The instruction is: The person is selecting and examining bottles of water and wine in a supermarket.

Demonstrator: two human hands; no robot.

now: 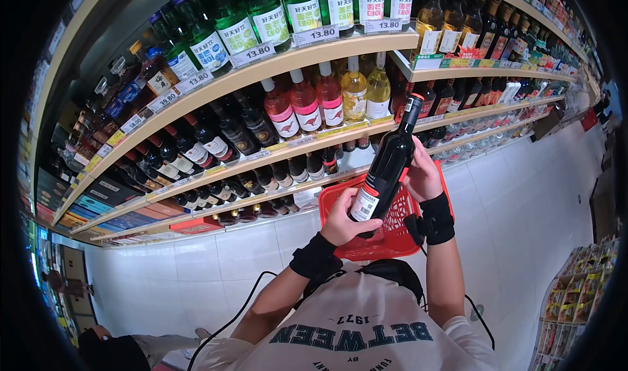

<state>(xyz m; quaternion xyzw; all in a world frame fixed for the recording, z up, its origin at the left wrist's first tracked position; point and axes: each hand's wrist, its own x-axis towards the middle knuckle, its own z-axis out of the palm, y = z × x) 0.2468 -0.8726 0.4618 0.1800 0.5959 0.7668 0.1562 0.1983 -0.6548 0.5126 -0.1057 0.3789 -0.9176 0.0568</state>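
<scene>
A dark wine bottle [392, 156] with a red-ringed black cap is tilted, its neck up and to the right. Around its lower part my left hand [345, 218] is closed, thumb beside the white and red label. My right hand [425, 173] is closed against the bottle's right side below the shoulder. Both wrists wear black bands. Beneath the bottle is a red plastic basket [407, 240], its inside partly hidden by the bottle and hands.
Curved shelves [261, 150] with rows of bottles and price tags run across the front. Pale tiled floor [497, 194] lies below. Another person's leg [163, 345] shows at the lower left. A rack of small packages [569, 299] stands at the lower right.
</scene>
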